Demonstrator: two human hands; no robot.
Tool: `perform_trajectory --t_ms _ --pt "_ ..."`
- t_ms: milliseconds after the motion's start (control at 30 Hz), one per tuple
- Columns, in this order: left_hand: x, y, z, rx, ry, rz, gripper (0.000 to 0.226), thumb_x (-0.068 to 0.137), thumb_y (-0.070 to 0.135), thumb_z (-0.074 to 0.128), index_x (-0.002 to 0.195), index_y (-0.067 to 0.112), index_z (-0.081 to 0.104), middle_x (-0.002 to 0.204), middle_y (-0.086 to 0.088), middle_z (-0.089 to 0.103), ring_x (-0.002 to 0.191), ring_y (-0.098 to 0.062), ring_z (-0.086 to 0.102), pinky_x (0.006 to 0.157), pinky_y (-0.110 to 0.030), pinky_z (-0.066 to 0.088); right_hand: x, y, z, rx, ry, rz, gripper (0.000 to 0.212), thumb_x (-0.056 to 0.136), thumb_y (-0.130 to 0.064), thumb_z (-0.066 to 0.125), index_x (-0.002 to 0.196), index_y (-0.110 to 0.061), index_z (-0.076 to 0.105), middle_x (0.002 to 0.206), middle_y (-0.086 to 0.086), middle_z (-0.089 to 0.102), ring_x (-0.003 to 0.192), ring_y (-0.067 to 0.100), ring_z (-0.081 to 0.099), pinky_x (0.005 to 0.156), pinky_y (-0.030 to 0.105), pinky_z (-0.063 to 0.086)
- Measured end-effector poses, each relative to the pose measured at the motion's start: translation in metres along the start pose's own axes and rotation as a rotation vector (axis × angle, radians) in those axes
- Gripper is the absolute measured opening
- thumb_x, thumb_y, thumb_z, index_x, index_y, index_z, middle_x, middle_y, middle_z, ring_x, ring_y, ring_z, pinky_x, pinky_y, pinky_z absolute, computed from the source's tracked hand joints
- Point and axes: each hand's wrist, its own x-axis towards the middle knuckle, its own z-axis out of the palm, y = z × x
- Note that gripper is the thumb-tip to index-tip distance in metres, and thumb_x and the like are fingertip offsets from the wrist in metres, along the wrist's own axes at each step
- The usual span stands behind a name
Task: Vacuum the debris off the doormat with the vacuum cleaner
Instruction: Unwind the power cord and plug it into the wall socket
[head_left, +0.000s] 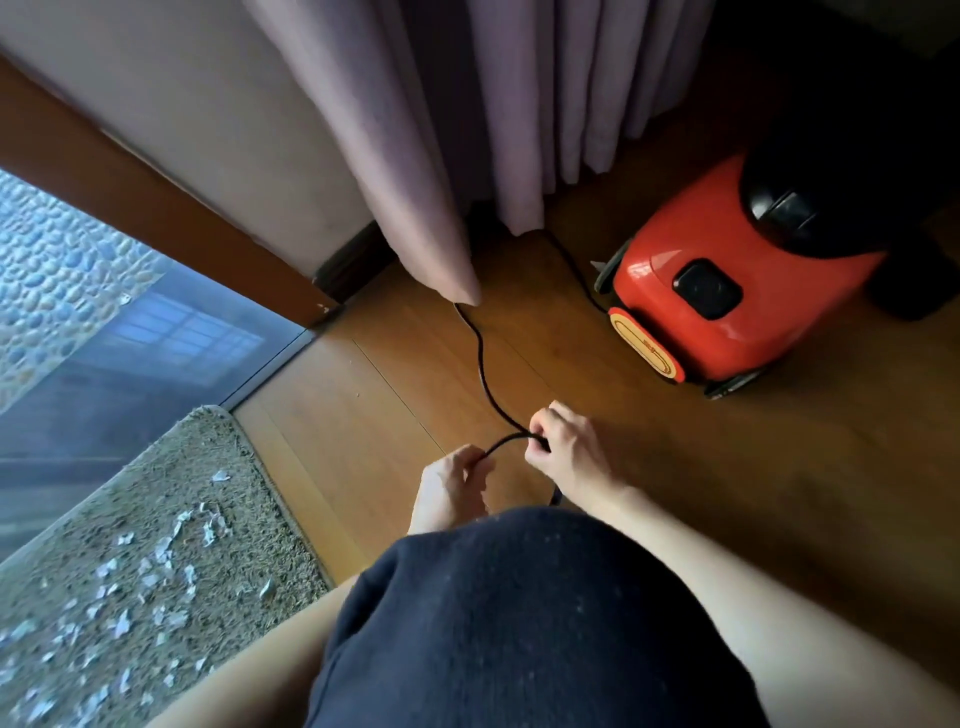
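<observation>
In the head view, the left hand (452, 486) and right hand (563, 447) each pinched the black cord (480, 358) with curled fingers. The cord ran toward 12 o'clock under the curtain (441, 130). The vacuum cleaner (717, 291) stood at 2 o'clock, and debris (161, 551) littered the doormat (249, 519) at 8 o'clock.

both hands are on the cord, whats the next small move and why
Probably draw the cord toward you for slack: left hand and right hand both pinch it, it snakes under the curtain, and the vacuum cleaner stands away from the littered doormat.
</observation>
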Motion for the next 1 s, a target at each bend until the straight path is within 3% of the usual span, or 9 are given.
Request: perform_trajectory --t_ms 100,167,300,367,467,533,700,867,1000 --pt "0.013 0.046 -0.022 -0.056 0.146 0.146 0.016 0.097 0.026 0.063 0.090 0.014 0.071 0.066 0.010 0.059 0.054 -0.003 0.052 0.056 -0.016 0.045 0.026 -0.003 -0.021 0.065 0.107 0.076 0.010 0.084 -0.006 0.074 0.089 0.000 0.067 0.087 0.015 0.065 0.074 0.032 0.061 0.061 0.035 0.050" --pt "0.027 0.072 -0.040 -0.039 0.191 0.226 0.017 0.097 0.026 0.063 0.093 0.013 0.073 0.070 0.010 0.060 0.061 0.000 0.052 0.056 -0.010 0.037 0.043 -0.007 -0.040 0.155 0.104 0.113 0.013 0.094 -0.010 0.068 0.101 0.001 0.067 0.091 0.008 0.064 0.080 0.022 0.058 0.066 0.024 0.043" --pt "0.045 0.103 -0.068 -0.055 0.217 0.342 0.016 0.096 0.026 0.065 0.093 0.012 0.073 0.073 0.008 0.062 0.067 -0.010 0.056 0.062 -0.023 0.043 0.065 -0.018 -0.076 0.241 0.182 0.047 0.016 0.098 -0.022 0.065 0.099 -0.007 0.068 0.085 0.004 0.073 0.076 0.019 0.068 0.065 0.034 0.052" --pt "0.047 0.117 -0.078 -0.074 0.232 0.389 0.016 0.096 0.026 0.065 0.094 0.012 0.074 0.071 0.009 0.061 0.065 -0.006 0.054 0.062 -0.027 0.043 0.071 -0.025 -0.092 0.307 0.246 0.012 0.015 0.097 -0.022 0.066 0.094 -0.008 0.070 0.078 0.002 0.073 0.071 0.016 0.069 0.064 0.033 0.053" --pt "0.043 0.143 -0.089 -0.122 0.230 0.440 0.016 0.096 0.025 0.065 0.092 0.012 0.073 0.064 0.013 0.056 0.056 0.002 0.050 0.054 -0.014 0.036 0.073 -0.040 -0.119 0.401 0.336 -0.004 0.014 0.096 -0.018 0.068 0.090 -0.006 0.072 0.072 -0.003 0.071 0.068 0.006 0.068 0.062 0.021 0.050" --pt "0.037 0.163 -0.093 -0.164 0.212 0.505 0.017 0.096 0.023 0.066 0.088 0.010 0.073 0.062 0.011 0.055 0.053 0.000 0.048 0.051 -0.013 0.034 0.074 -0.049 -0.137 0.432 0.385 0.004 0.015 0.094 -0.019 0.071 0.090 -0.005 0.074 0.072 -0.005 0.072 0.069 0.000 0.070 0.064 0.017 0.050" --pt "0.026 0.210 -0.105 -0.241 0.180 0.654 0.018 0.099 0.024 0.062 0.086 0.017 0.070 0.066 0.012 0.058 0.058 -0.004 0.052 0.054 -0.014 0.036 0.074 -0.069 -0.200 0.440 0.453 0.003 0.013 0.092 -0.021 0.073 0.094 -0.008 0.075 0.077 -0.004 0.076 0.072 0.008 0.073 0.066 0.023 0.056" --pt "0.007 0.256 -0.115 -0.281 0.098 0.723 0.022 0.099 0.024 0.061 0.077 0.027 0.066 0.056 0.018 0.056 0.052 0.000 0.049 0.053 -0.014 0.035 0.059 -0.082 -0.270 0.370 0.429 -0.016 0.008 0.093 -0.025 0.072 0.092 -0.018 0.075 0.074 -0.006 0.075 0.065 0.007 0.071 0.064 0.029 0.057" --pt "-0.021 0.315 -0.119 -0.544 -0.067 0.656 0.019 0.098 0.020 0.062 0.088 0.008 0.073 0.057 0.012 0.052 0.051 -0.003 0.043 0.052 -0.022 0.037 0.049 -0.081 -0.322 0.377 0.451 0.077 0.007 0.093 -0.024 0.069 0.092 -0.031 0.070 0.079 -0.007 0.077 0.073 0.009 0.074 0.082 0.046 0.062"
